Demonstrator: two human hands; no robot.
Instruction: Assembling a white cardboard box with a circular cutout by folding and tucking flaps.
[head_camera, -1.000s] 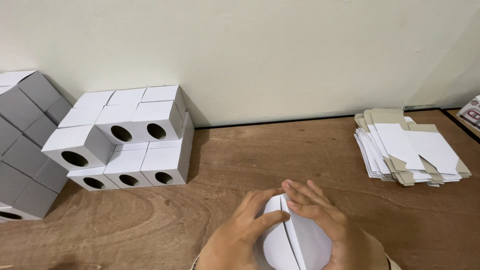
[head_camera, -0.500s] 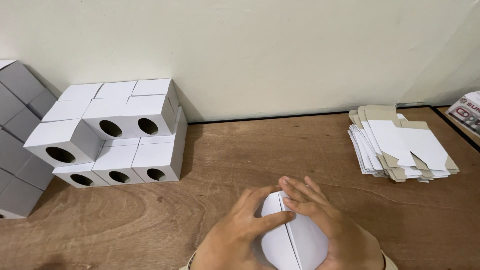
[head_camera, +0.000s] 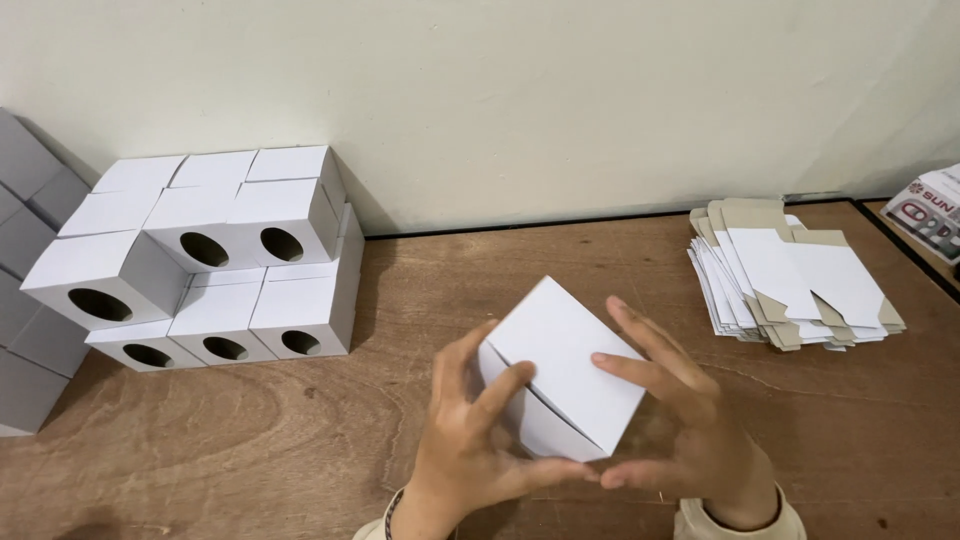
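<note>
You are holding a small white box (head_camera: 562, 370) above the near middle of the wooden table (head_camera: 300, 440), tilted so one corner points far and left while its long axis runs down toward the near right. Its faces are smooth, matte white card with crisp folded edges, and a flap seam crosses the near left face. Your left hand (head_camera: 475, 440) grips that left side, fingers curled over the seam; your right hand (head_camera: 680, 420) clasps the right face, thumb beneath. Far left stands a stack of finished boxes (head_camera: 220, 260), each white cube with an oval hole. Far right lies a pile of flat blanks (head_camera: 795, 280), white with grey-brown backs.
</note>
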